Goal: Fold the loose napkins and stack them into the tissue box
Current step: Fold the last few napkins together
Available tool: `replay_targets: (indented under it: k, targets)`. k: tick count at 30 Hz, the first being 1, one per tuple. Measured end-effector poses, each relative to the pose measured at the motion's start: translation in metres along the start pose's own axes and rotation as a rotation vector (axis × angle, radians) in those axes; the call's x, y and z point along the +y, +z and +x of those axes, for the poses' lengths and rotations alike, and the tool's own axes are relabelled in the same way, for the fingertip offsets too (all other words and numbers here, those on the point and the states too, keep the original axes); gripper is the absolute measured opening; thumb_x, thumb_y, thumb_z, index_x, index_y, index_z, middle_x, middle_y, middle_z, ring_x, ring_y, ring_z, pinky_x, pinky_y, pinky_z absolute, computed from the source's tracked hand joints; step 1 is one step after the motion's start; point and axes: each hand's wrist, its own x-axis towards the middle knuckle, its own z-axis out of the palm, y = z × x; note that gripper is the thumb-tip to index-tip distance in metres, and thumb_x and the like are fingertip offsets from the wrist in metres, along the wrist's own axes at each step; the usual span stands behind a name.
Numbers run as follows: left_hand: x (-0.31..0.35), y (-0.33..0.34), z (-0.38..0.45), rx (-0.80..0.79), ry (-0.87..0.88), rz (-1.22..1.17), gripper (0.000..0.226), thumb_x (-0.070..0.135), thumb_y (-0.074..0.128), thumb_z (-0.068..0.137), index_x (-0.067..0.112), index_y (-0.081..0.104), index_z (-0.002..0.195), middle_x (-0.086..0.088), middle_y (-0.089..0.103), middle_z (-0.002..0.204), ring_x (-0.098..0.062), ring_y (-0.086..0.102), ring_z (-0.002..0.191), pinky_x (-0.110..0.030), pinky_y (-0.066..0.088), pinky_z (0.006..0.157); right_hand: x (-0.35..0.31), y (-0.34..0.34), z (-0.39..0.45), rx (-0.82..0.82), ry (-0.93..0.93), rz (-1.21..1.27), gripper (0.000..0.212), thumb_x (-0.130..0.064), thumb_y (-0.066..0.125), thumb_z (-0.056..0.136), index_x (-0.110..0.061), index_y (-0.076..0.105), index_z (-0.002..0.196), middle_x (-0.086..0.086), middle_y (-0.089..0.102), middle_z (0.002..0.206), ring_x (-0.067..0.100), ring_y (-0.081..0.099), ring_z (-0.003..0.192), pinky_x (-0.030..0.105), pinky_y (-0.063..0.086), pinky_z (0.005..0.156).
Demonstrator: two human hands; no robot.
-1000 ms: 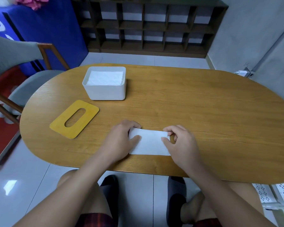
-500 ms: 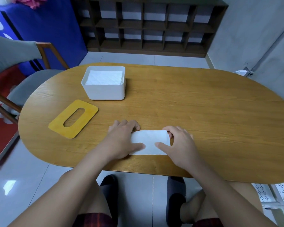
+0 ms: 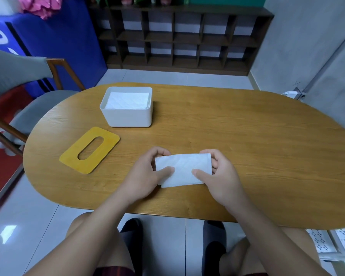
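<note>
A folded white napkin (image 3: 183, 169) is held just above the near part of the wooden table (image 3: 247, 136). My left hand (image 3: 145, 174) pinches its left end, thumb on top and fingers behind. My right hand (image 3: 221, 174) pinches its right end the same way. The white tissue box (image 3: 127, 118) stands open at the far left of the table, with folded napkins (image 3: 127, 100) stacked inside near the rim.
The yellow box lid (image 3: 88, 150) with an oval slot lies flat on the table, left of my hands. A grey chair (image 3: 38, 104) stands at the table's left end. Dark shelving (image 3: 179, 38) lines the back wall.
The napkin lay flat under both hands; now both hands pinch its ends and have raised its far edge off the table, tilted toward me.
</note>
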Motion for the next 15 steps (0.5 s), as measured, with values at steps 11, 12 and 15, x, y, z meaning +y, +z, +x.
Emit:
replay_targets:
  k: [11, 12, 15]
  targets:
    - [-0.012, 0.039, -0.006, 0.260, 0.206, -0.172, 0.030, -0.002, 0.064, 0.107, 0.021, 0.060, 0.126, 0.005, 0.065, 0.108, -0.017, 0.058, 0.091, -0.044, 0.049, 0.085, 0.007, 0.024, -0.001, 0.134, -0.171, 0.071, 0.027, -0.007, 0.076, 0.099, -0.028, 0.067, 0.113, -0.006, 0.075, 0.110, 0.018, 0.071, 0.106, 0.044, 0.057, 0.098]
    - [-0.013, 0.040, -0.006, 0.252, 0.211, -0.178, 0.035, -0.002, 0.063, 0.107, 0.022, 0.059, 0.132, 0.003, 0.066, 0.113, -0.018, 0.060, 0.096, -0.046, 0.050, 0.090, 0.007, 0.024, -0.001, 0.136, -0.183, 0.074, 0.030, -0.005, 0.075, 0.099, -0.028, 0.066, 0.114, -0.007, 0.076, 0.114, 0.016, 0.071, 0.110, 0.043, 0.056, 0.101]
    - [-0.011, 0.042, -0.006, 0.229, 0.210, -0.173, 0.050, -0.002, 0.061, 0.108, 0.028, 0.053, 0.148, 0.001, 0.067, 0.118, -0.021, 0.063, 0.109, -0.047, 0.050, 0.105, 0.007, 0.025, -0.002, 0.142, -0.196, 0.093, 0.032, -0.004, 0.073, 0.099, -0.026, 0.063, 0.119, -0.009, 0.075, 0.121, 0.016, 0.070, 0.118, 0.042, 0.054, 0.106]
